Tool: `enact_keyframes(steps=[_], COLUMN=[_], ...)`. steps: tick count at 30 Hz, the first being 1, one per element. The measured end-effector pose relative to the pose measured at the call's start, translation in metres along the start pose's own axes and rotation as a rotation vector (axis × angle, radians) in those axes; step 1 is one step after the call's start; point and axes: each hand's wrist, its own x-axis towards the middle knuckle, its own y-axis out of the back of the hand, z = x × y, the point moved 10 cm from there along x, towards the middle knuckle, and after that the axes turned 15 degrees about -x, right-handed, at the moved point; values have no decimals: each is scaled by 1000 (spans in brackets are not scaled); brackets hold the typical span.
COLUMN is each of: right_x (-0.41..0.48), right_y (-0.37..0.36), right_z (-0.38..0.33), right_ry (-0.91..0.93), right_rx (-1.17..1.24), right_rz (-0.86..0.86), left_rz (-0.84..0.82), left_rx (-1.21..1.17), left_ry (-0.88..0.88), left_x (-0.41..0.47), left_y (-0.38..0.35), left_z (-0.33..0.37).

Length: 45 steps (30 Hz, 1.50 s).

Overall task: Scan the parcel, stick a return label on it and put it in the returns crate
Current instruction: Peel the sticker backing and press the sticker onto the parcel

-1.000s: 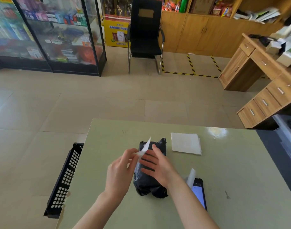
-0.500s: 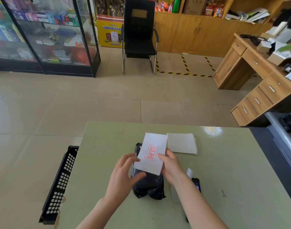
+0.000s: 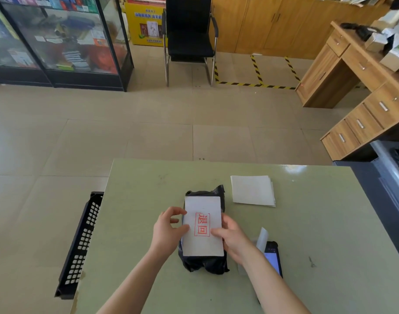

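A black plastic-wrapped parcel [image 3: 204,265] lies on the green table [image 3: 307,234] in front of me. A white return label [image 3: 203,243] with a red stamp lies flat on top of it. My left hand [image 3: 168,232] pinches the label's left edge with thumb and fingers. My right hand [image 3: 233,237] presses on its right edge, thumb across the lower right of the stamp. The black slotted returns crate [image 3: 80,245] stands on the floor by the table's left edge.
A stack of white label sheets [image 3: 253,190] lies behind and to the right of the parcel. A phone scanner [image 3: 273,259] with a lit screen and a curled backing strip [image 3: 262,239] lie by my right wrist. A wooden desk stands at far right.
One second ago the label was edge-on between my fingers above the parcel. It was then turned face up, and now it lies lower, flat on the parcel, with both hands at its edges.
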Motion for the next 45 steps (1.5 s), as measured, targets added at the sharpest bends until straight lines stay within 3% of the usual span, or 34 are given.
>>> enact_keyframes(steps=[4, 9, 14, 24, 29, 31, 34, 38, 45], right_x=[9, 14, 18, 26, 29, 23, 9, 22, 48], right_y=[4, 20, 22, 41, 43, 41, 20, -18, -9], right_z=[8, 9, 7, 23, 26, 18, -2, 6, 32], right_ry=[-11, 55, 79, 56, 48, 106, 374, 508, 358], right_rx=[-99, -429, -613, -669, -724, -866, -1115, -1374, -1491], right_rz=[51, 259, 373, 505, 558, 641, 738, 562, 473], left_rz=[-25, -30, 5, -112, -185, -149, -124, -293, -389], left_rx=[-16, 85, 168, 355, 643, 707, 711, 944, 1165], left_ry=[43, 8, -62, -115, -220, -199, -240, -531, -484], left_x=[9, 18, 22, 29, 25, 25, 23, 12, 24], left_y=[-3, -10, -16, -32, -43, -38, -33, -63, -71], left_z=[-12, -12, -11, -27, -31, -33, -32, -34, -66])
